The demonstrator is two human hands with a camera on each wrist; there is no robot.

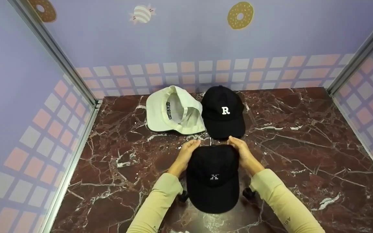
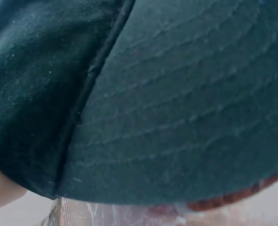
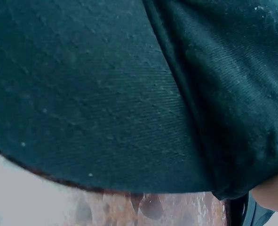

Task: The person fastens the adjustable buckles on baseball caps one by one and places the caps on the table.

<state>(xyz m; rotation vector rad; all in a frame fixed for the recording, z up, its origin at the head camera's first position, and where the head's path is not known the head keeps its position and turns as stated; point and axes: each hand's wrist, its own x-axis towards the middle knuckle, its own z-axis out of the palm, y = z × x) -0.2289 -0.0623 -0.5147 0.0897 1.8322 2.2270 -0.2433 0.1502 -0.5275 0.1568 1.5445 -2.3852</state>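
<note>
A black baseball cap [image 1: 213,195] with a small silvery emblem on its front is held between my hands, brim toward me. My left hand [image 1: 185,158] grips its left side and my right hand [image 1: 245,154] grips its right side; the cap hides part of the fingers. In the left wrist view the stitched brim [image 2: 176,108] fills most of the picture. The right wrist view shows the brim and the crown's side [image 3: 242,84] close up. Beyond the hands lies another black cap [image 1: 223,127] bearing a white letter R. Left of it, a white cap [image 1: 156,111] shows its inside.
The caps are on a dark red marbled tabletop [image 1: 303,152]. A lilac wall [image 1: 186,38] with a pink and white grid stands behind, and similar panels [image 1: 21,106] close the left and right sides. Metal rails [image 1: 73,161] run along the edges.
</note>
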